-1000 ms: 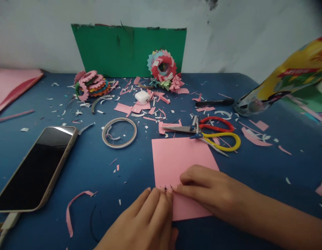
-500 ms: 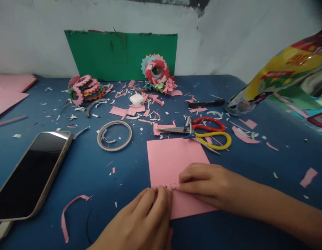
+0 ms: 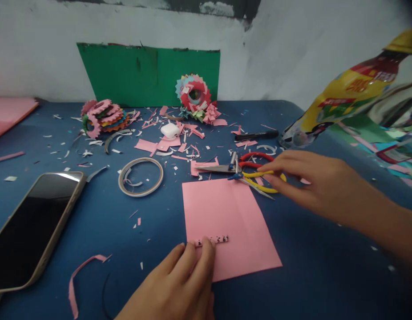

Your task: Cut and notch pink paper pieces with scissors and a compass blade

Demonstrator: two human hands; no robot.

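Note:
A pink sheet of paper [image 3: 222,209] lies before me. My left hand [image 3: 179,280] is on its lower left part, fingers bent and fingertips pressing a narrow pink paper strip [image 3: 222,239] with dark marks against it. Beyond the sheet's far edge rest scissors [image 3: 214,169] with one red and one yellow handle. My right hand [image 3: 309,182] has its thumb and fingers closed on the yellow handle. Under the scissors, a metal tool with blue parts [image 3: 236,176] and a pointed end is partly hidden.
At left lies a phone [image 3: 32,226]; a tape roll [image 3: 141,178] is nearer the middle. Behind are a black pen [image 3: 256,135], a white case [image 3: 170,130], paper rings [image 3: 194,93] and a green board [image 3: 126,73]. A bottle [image 3: 346,98] leans at right. Paper scraps litter the table.
My right hand has left the strip and moved up and right to the scissors' yellow handle. The left hand stays on the strip, whose right end now shows. The view has shifted slightly.

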